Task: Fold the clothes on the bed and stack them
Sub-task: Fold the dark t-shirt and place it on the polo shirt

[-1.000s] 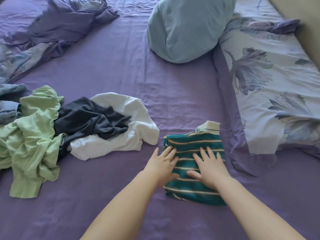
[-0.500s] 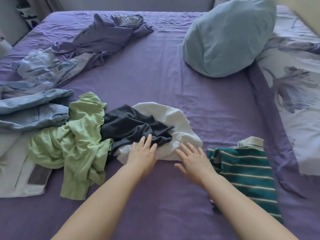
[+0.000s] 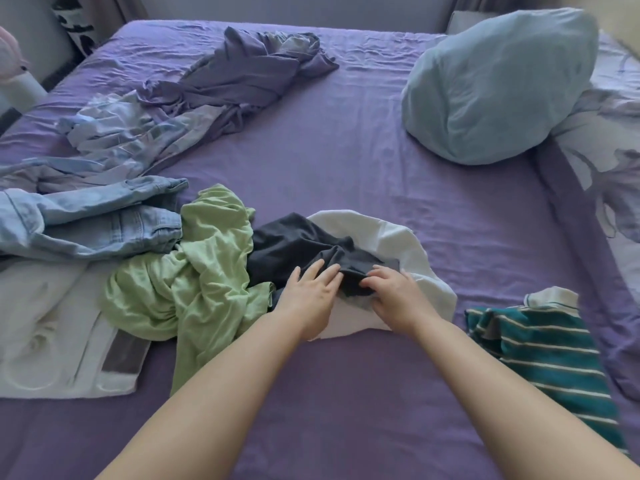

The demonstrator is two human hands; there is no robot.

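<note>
purple bed (image 3: 346,168) | left fingers (image 3: 313,271) flat on dark garment (image 3: 298,244) | right fingers (image 3: 375,277) pinch it

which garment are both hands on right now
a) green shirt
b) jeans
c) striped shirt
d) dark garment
d: the right hand pinches a fold of the dark garment and the left hand rests on it with straight fingers; the striped shirt lies folded and untouched off to the right.
</note>
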